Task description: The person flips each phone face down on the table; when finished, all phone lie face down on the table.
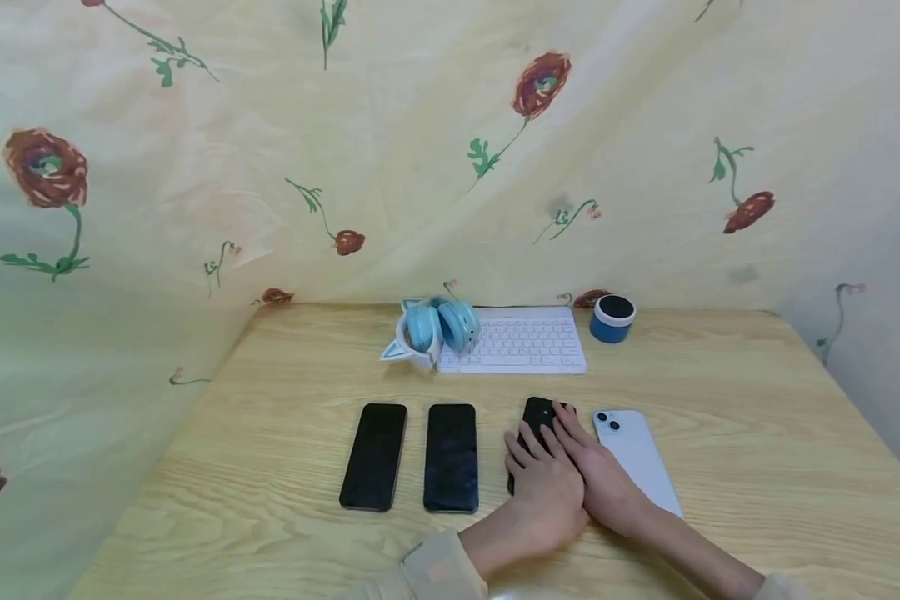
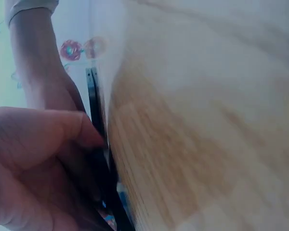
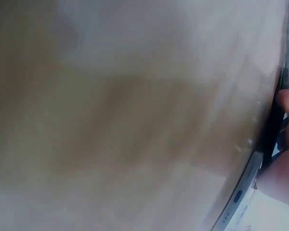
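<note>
A black phone (image 1: 534, 415) lies back up on the table, its camera toward the far end. My left hand (image 1: 551, 492) rests across it with fingers spread and mostly straight, while my right hand (image 1: 603, 479) lies alongside with its straight fingers on the phone's right part. The two hands touch and hide much of the phone. In the left wrist view, the left thumb (image 2: 82, 126) meets the phone's dark edge. A pale blue phone (image 1: 637, 450), also back up, lies under the right wrist. Further left are two dark phones (image 1: 373, 457) (image 1: 451, 458), screens up.
At the back, blue cat-ear headphones (image 1: 457, 325) lean over the left end of a white keyboard (image 1: 532, 342). A blue and white round container with a black top (image 1: 612, 318) stands to its right. Behind the wooden table (image 1: 270, 433) hangs a flowered cloth (image 1: 420, 150).
</note>
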Demonstrator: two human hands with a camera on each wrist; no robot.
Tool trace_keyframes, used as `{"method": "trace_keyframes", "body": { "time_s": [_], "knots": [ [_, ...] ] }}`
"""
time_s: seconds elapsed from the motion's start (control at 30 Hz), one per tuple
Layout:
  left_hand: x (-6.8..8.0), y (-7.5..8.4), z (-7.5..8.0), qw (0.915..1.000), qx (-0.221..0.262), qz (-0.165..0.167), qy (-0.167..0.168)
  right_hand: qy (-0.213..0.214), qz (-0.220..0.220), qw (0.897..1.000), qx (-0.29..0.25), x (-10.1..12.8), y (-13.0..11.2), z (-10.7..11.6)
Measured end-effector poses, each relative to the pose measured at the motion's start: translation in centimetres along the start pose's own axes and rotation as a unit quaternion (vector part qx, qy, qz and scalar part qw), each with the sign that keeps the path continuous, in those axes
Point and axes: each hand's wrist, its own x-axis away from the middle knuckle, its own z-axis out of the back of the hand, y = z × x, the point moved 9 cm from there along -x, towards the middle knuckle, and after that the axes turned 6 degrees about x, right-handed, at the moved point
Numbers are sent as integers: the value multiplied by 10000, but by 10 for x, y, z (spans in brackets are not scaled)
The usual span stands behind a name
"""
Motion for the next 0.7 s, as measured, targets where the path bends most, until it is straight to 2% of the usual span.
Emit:
{"method": "trace_keyframes", "body": {
  "time_s": [0.13,0.27,0.33,0.43,0.5,0.6,0.7],
  "knots": [
    [3,-4,2,9992,-224,313,100,195,175,9996,-66,-1,-5,1],
    [7,-8,12,9970,-22,481,602,566,114,9969,-539,-5,-5,8],
    [10,-7,18,9955,87,372,871,775,122,9942,-735,-7,-5,12],
    [17,-2,27,9915,353,-64,1252,1153,361,9893,-822,-9,-10,20],
    [20,0,32,9879,668,-306,1366,1383,536,9856,-812,-10,-15,23],
    [23,-2,37,9818,1165,-354,1457,1455,494,9832,-984,-12,-17,20],
    [24,-6,38,9831,1112,-282,1423,1243,172,9815,-1446,-12,-15,11]
  ]
}}
